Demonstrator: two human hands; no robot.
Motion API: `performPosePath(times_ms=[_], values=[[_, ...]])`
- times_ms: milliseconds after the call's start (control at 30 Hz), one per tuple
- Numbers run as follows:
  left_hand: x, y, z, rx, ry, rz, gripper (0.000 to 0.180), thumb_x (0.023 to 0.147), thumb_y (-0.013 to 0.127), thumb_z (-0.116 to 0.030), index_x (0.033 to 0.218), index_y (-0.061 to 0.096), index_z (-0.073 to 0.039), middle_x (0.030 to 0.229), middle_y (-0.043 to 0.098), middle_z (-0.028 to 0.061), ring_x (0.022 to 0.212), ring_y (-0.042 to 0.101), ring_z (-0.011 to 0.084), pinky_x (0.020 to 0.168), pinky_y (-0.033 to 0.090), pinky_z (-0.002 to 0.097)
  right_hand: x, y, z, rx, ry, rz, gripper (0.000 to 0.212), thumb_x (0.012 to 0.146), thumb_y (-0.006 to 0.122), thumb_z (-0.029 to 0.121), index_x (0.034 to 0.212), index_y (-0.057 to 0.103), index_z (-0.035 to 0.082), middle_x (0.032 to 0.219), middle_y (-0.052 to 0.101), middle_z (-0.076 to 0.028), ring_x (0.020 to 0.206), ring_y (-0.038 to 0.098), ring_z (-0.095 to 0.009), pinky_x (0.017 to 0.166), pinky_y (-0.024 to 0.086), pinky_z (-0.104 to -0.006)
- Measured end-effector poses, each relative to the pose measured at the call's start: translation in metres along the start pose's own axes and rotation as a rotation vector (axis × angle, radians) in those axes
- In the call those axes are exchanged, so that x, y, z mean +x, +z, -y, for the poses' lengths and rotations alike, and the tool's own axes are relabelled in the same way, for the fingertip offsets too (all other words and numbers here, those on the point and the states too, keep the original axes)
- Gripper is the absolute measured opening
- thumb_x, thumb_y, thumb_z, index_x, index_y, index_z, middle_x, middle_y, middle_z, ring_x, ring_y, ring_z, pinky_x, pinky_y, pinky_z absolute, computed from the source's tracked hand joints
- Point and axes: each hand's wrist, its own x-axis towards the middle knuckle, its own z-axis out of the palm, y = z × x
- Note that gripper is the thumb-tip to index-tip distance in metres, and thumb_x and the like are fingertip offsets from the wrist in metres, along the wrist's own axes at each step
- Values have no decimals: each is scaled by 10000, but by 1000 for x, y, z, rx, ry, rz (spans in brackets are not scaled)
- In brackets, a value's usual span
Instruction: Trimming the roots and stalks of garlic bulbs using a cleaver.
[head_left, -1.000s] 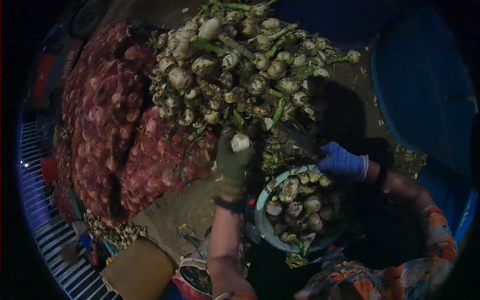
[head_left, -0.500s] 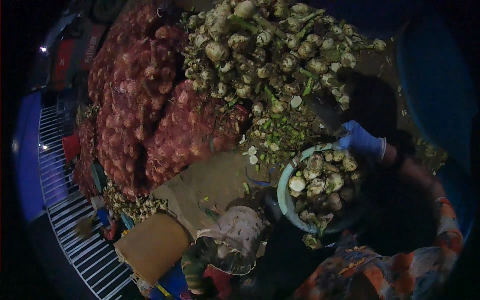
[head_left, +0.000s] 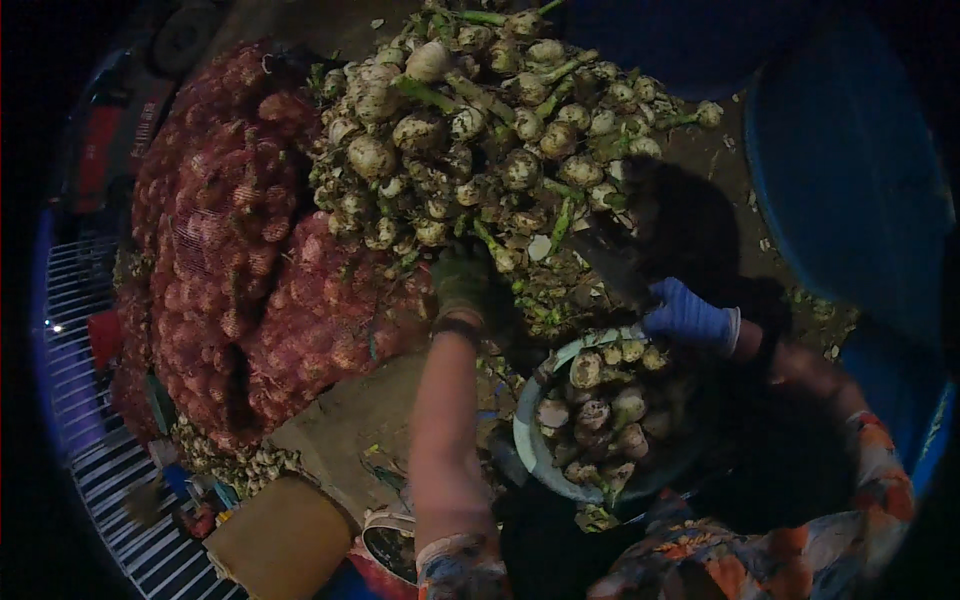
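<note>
My right hand (head_left: 688,314), in a blue glove, is closed round the handle of a wide dark-bladed knife (head_left: 612,262). It is just above the right rim of a pale green tub (head_left: 524,432) that holds several round, soil-stained bulbs (head_left: 629,405). My left hand (head_left: 461,278), in a dark green glove, reaches to the near edge of a big heap of pale bulbs with green stalks (head_left: 520,170). Its fingers are in shadow, so I cannot make out whether they grip a bulb. Cut green stalk pieces and trimmings (head_left: 548,305) lie between my hands.
Red mesh sacks (head_left: 215,230) full of bulbs stand to the left, one slumped in front (head_left: 325,300). A blue tarp-like surface (head_left: 850,170) curves along the right. A tan box-like container (head_left: 280,535) and a white barred railing (head_left: 85,340) are at lower left.
My left arm has come into view from the lower edge and reached forward to the heap. The view has shifted slightly. My right hand still holds the knife by the tub.
</note>
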Motion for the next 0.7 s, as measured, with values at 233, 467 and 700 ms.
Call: performPosePath(times_ms=[233, 467, 700], values=[[14, -59, -24, -161, 17, 262, 429, 685, 708, -292, 1019, 618, -38, 944, 666, 147, 905, 655, 324, 733, 545, 398, -7, -43, -15, -106, -106, -49, 217, 727, 691, 168, 736, 618, -36, 578, 583, -64, 493, 558, -120, 448, 441, -282], [-45, -10, -7, -701, -293, 328, 583, 641, 792, -220, 1134, 539, -37, 1018, 642, 142, 928, 636, 311, 786, 528, 388, 0, -39, -7, 2, -107, 15, 257, 719, 706, 180, 773, 617, -55, 583, 588, -63, 498, 564, -120, 449, 446, -281], [-67, 32, -39, -812, 253, -21, 716, 577, 824, -206, 1217, 531, -74, 1237, 519, 160, 1132, 507, 330, 913, 463, 398, 6, -13, 5, -28, -27, -40, 286, 702, 726, 186, 822, 637, -58, 599, 605, -61, 525, 569, -106, 470, 452, -279]])
